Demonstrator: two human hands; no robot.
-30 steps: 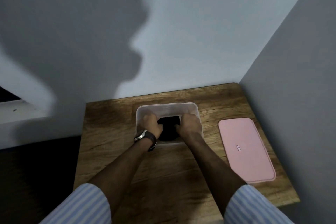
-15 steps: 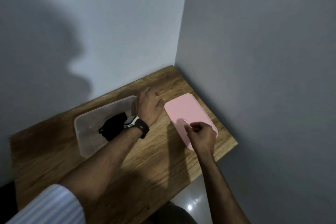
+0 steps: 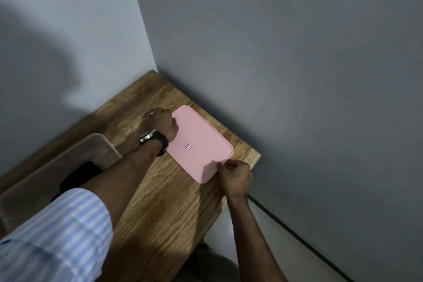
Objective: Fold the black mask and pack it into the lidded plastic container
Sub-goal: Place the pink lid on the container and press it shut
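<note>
The pink lid (image 3: 201,144) lies flat on the wooden table near the right wall. My left hand (image 3: 161,125), with a wristwatch, curls against the lid's far left edge. My right hand (image 3: 235,176) pinches the lid's near right corner. The clear plastic container (image 3: 45,169) stands open at the left. The folded black mask (image 3: 77,175) lies inside it, partly hidden behind my left forearm and striped sleeve.
The wooden table (image 3: 160,201) sits in a corner, with grey walls behind and to the right. Its right edge drops to a pale floor (image 3: 263,236) below my right arm.
Both hands left the container and the mask stayed inside. They moved right to the pink lid and now hold its opposite ends. The view has swung right.
</note>
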